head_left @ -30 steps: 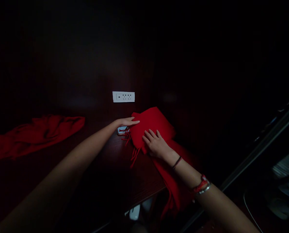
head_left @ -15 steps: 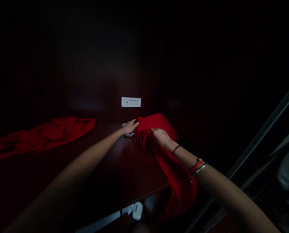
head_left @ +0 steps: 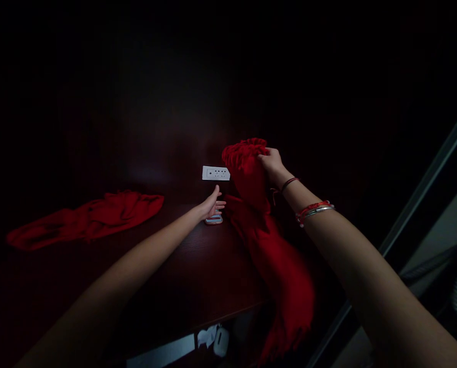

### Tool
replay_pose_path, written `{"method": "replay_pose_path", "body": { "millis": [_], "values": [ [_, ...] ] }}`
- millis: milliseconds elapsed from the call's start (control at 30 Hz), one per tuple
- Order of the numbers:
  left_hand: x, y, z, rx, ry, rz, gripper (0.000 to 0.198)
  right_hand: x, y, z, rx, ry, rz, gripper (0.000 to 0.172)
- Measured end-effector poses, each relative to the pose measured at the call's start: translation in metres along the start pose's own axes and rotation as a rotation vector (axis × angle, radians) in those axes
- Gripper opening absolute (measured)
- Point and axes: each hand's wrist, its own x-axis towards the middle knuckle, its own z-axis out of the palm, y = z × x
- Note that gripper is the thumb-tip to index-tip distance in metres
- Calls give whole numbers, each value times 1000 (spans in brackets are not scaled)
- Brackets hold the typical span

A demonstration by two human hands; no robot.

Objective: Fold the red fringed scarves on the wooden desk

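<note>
My right hand [head_left: 271, 163] grips a red fringed scarf [head_left: 251, 179] near one end, lifting that end off the dark wooden surface [head_left: 198, 271]. The scarf's other fringed end hangs over the front edge at the right. Fingers spread, my left hand [head_left: 212, 204] is just left of the scarf with nothing in it. Beneath that hand lies a phone-like flat object [head_left: 213, 220] with an orange-brown rim, partly hidden by the fingers. A second red cloth [head_left: 94, 217] lies crumpled at the left, apart from both hands.
A white socket panel [head_left: 215, 173] is on the dark back wall. Below the front edge are a white rounded case [head_left: 221, 342], a crumpled white paper [head_left: 207, 336] and a pale flat panel [head_left: 163, 352]. A metal-edged frame [head_left: 424, 194] runs diagonally at the right.
My right hand has raised the scarf's end up and to the right. My left hand has come away from the scarf with its fingers spread, showing more of the flat object.
</note>
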Motion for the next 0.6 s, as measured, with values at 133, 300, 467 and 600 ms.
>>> {"method": "replay_pose_path", "body": {
  "millis": [133, 300, 467, 600],
  "values": [
    [-37, 23, -15, -175, -19, 145, 69, 3, -61, 40, 327, 5, 89, 19],
    [-97, 15, -63, -170, 224, 208, 63, -15, -110, 102, 634, -51, 247, 23],
    [-132, -12, -78, -216, 130, -12, 73, -36, -135, 151, 688, -11, 374, 25],
    [-143, -2, -71, -319, 142, 62, 78, -37, -164, 166, 808, -44, 469, 26]
  ]
}}
